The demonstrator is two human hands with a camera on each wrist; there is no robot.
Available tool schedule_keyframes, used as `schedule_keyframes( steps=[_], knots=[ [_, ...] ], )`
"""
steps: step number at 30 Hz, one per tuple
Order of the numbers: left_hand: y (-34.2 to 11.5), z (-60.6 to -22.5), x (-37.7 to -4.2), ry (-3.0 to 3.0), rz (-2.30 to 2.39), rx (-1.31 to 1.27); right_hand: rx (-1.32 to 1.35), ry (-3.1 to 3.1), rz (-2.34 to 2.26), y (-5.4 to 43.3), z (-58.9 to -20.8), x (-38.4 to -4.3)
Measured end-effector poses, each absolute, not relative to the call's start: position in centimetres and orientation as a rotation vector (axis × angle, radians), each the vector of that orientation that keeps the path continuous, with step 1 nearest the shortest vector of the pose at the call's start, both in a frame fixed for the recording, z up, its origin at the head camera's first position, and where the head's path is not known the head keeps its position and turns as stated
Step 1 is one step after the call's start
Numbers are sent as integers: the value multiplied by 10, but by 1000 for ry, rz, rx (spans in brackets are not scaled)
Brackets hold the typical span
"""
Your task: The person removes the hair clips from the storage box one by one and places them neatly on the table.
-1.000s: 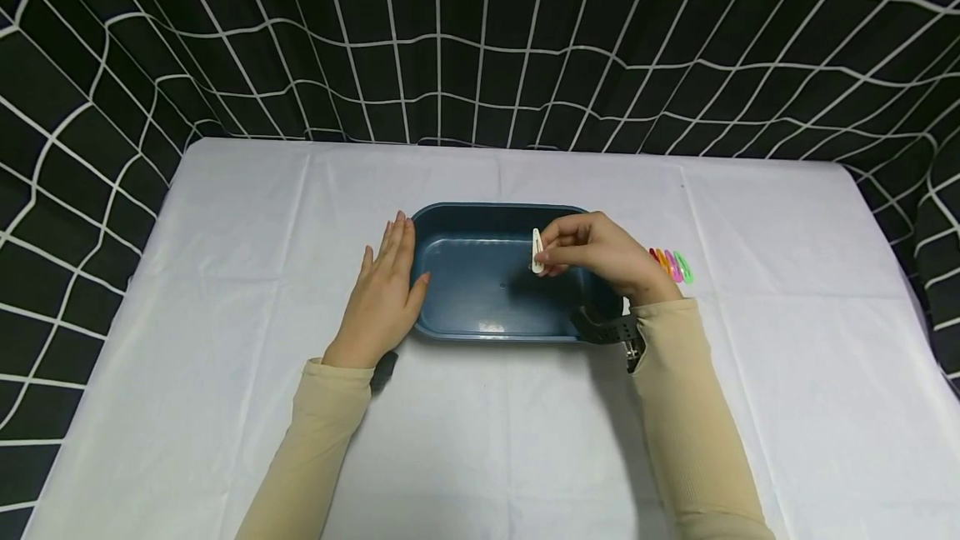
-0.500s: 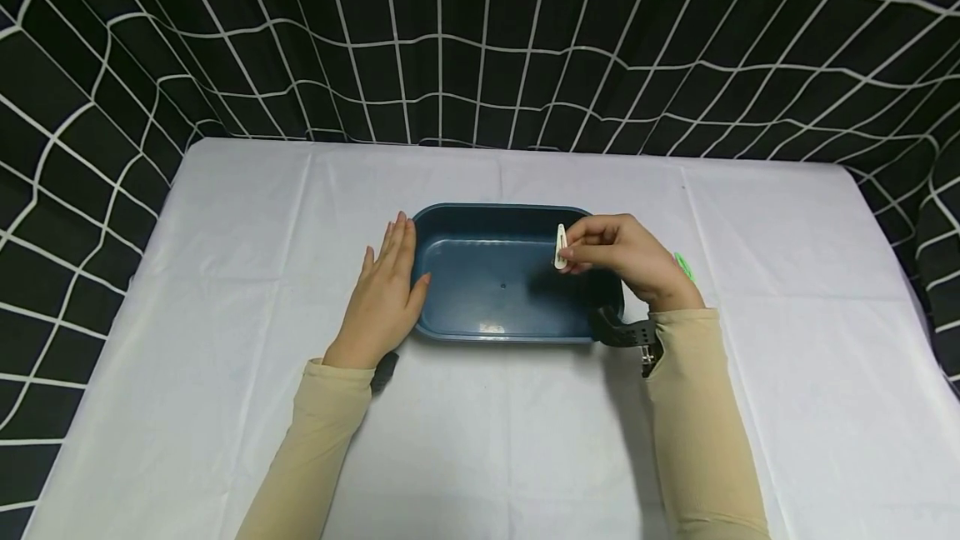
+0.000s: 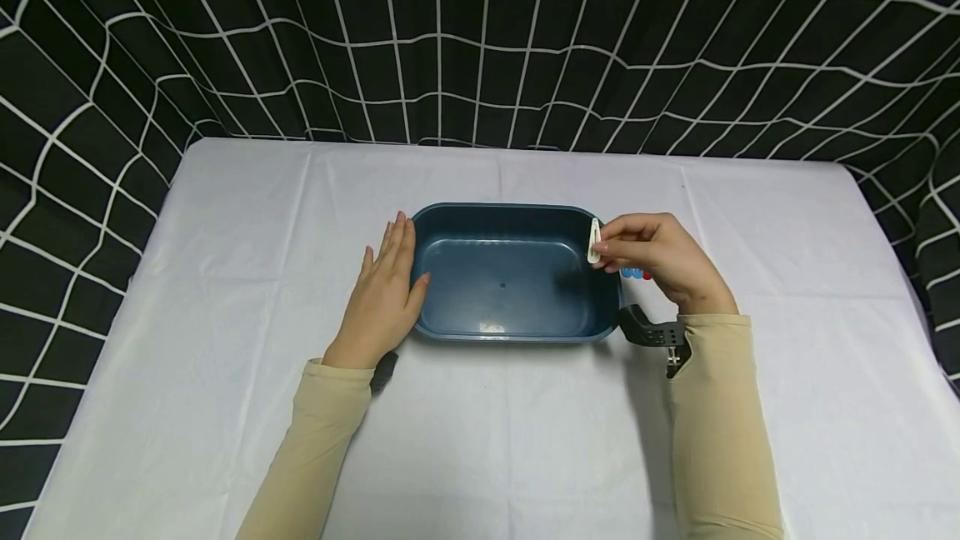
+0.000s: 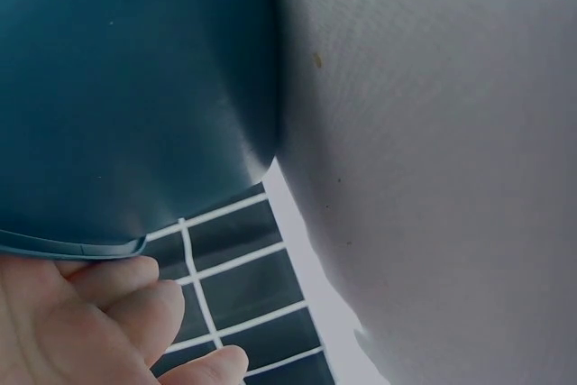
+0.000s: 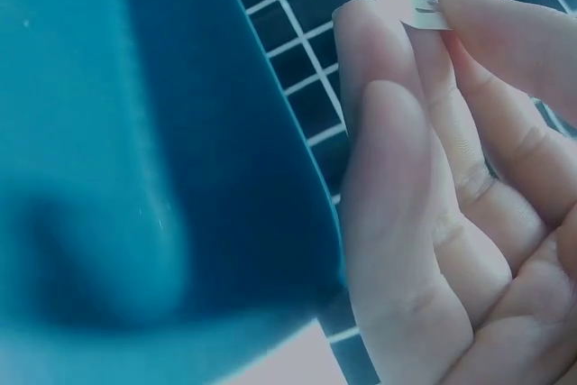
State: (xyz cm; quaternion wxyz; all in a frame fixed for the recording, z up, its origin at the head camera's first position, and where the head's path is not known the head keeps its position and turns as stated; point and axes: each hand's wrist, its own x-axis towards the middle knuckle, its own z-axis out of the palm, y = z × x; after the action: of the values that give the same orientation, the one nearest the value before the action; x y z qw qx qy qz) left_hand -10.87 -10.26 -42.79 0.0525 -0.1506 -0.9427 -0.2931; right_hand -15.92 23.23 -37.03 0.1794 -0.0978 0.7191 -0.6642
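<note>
Between its thumb and fingertips, my right hand (image 3: 667, 265) pinches a white snap hair clip (image 3: 594, 242), held upright over the right rim of a dark blue plastic tub (image 3: 480, 338). In the right wrist view the clip (image 5: 407, 2) sticks out past the thumb tip, beside the tub wall (image 5: 252, 178). My left hand (image 3: 378, 298) lies with straight fingers along the tub's left side, thumb at the rim. The left wrist view shows those fingers (image 4: 117, 322) under the rim. Blue and red clips (image 3: 636, 273) peek out below my right fingers; the palm hides the rest.
A white cloth (image 3: 480, 432) covers the table under the tub. Black fabric with a white grid (image 3: 480, 40) stands behind the table and at both sides. A black strap (image 3: 652, 330) sits at my right wrist.
My right hand has moved right with the white hair clip, from above the tub's interior to its right rim. Blue and red clips have come into view, others are now covered. My left hand stays put.
</note>
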Motion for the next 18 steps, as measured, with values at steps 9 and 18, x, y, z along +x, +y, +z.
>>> schedule_keyframes(
  steps=[9, 18],
  knots=[
    [-103, -427, -108, -2866, -887, -458, -221, 2000, -1940, 248, -372, -156],
    [-103, -428, -108, -2865, -878, -460, -161, 2053, -1935, 261, -370, -155]
  ],
)
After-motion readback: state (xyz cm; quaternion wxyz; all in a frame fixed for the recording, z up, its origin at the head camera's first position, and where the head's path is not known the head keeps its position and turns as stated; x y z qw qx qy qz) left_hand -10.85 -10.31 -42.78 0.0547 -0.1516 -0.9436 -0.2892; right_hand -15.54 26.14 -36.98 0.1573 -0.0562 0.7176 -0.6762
